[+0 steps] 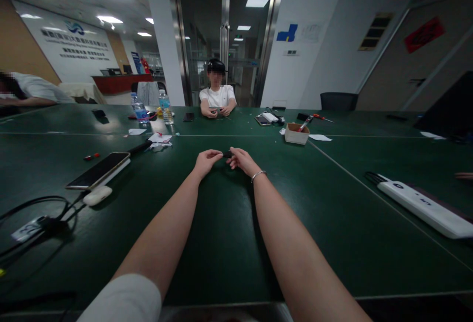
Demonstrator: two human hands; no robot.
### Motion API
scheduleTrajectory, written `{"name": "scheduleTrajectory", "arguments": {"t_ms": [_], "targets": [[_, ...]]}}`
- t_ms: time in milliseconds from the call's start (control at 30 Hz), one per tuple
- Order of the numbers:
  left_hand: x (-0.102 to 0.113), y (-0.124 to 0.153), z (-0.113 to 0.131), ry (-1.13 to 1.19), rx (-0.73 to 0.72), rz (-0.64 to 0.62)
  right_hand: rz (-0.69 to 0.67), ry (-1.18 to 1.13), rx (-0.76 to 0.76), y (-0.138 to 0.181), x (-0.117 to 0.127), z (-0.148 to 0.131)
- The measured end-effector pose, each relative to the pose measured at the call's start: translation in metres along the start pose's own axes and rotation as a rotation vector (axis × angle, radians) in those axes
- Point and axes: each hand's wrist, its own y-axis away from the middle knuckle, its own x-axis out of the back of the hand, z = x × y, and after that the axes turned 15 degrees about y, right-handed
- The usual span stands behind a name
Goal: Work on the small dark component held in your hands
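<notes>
Both my arms reach out over a dark green table (229,233). My left hand (206,161) and my right hand (241,159) meet at the table's middle, pinching a small black part (227,154) between their fingertips. The part is too small to make out in detail. A thin bracelet (258,175) circles my right wrist. Both hands hover just above the tabletop.
A phone on a white power bank (99,170), a white earbud case (96,195) and black cables (40,223) lie at left. A white power strip (424,207) lies at right. A cardboard box (296,133), water bottles (166,107) and a seated person (218,96) are across the table.
</notes>
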Motion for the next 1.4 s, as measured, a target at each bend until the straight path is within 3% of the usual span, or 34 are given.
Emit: {"name": "scheduleTrajectory", "arguments": {"t_ms": [167, 333, 467, 633, 800, 967, 1133, 1300, 1400], "targets": [[-0.0007, -0.0011, -0.0018, 0.064, 0.037, 0.003, -0.033, -0.007, 0.086, 0.0008, 0.0007, -0.0018], [-0.0015, -0.0006, 0.0003, 0.042, 0.034, 0.011, -0.027, 0.056, 0.000, 0.0007, 0.0012, -0.0012], [-0.0011, -0.0014, 0.0005, 0.026, 0.013, 0.029, 0.002, -0.008, 0.089, 0.0017, 0.0022, -0.0007], [-0.0013, -0.0018, 0.0000, 0.033, 0.017, 0.014, -0.025, 0.017, -0.026, 0.0009, 0.0011, -0.0025], [-0.0005, -0.0016, 0.0000, 0.043, 0.003, 0.038, -0.019, -0.066, 0.056, 0.0033, 0.0024, -0.0032], [0.0008, -0.0030, -0.0020, 0.046, 0.005, 0.025, -0.034, -0.026, -0.033, 0.0023, 0.0021, -0.0031], [0.0007, -0.0028, -0.0014, 0.056, 0.004, 0.043, -0.018, -0.037, 0.087, 0.0035, 0.0033, -0.0022], [-0.0009, -0.0009, 0.0014, 0.054, -0.001, 0.032, -0.006, -0.029, -0.026, 0.0011, 0.0018, -0.0026], [-0.0011, -0.0008, 0.0018, 0.058, 0.006, 0.033, -0.014, 0.011, -0.011, 0.0005, 0.0011, -0.0031]]}}
